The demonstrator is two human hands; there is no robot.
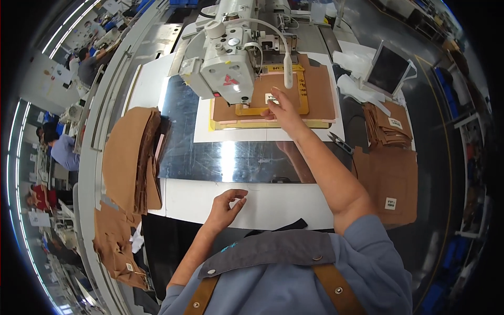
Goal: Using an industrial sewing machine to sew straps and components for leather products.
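Note:
A white sewing machine head [220, 73] stands over a yellow template frame [303, 92] on brown fabric [323, 100], with white sheets [203, 134] underneath. My right hand [279, 107] reaches up to the frame, fingers apart, near a small white label [271, 96] beside the needle area; whether it touches cannot be told. It holds nothing visible. My left hand [227, 207] hovers near the white front board [273, 202], its fingers loosely curled and apart, holding nothing. The steel plate [184, 157] lies between the hands.
Brown fabric stacks lie left [126, 157] and right [386, 184]. Black scissors [341, 143] rest beside my right forearm. A screen [386, 65] stands at the back right, with a white hanging cable sensor [287, 68] by the machine. Several co-workers [63, 149] work at the far left.

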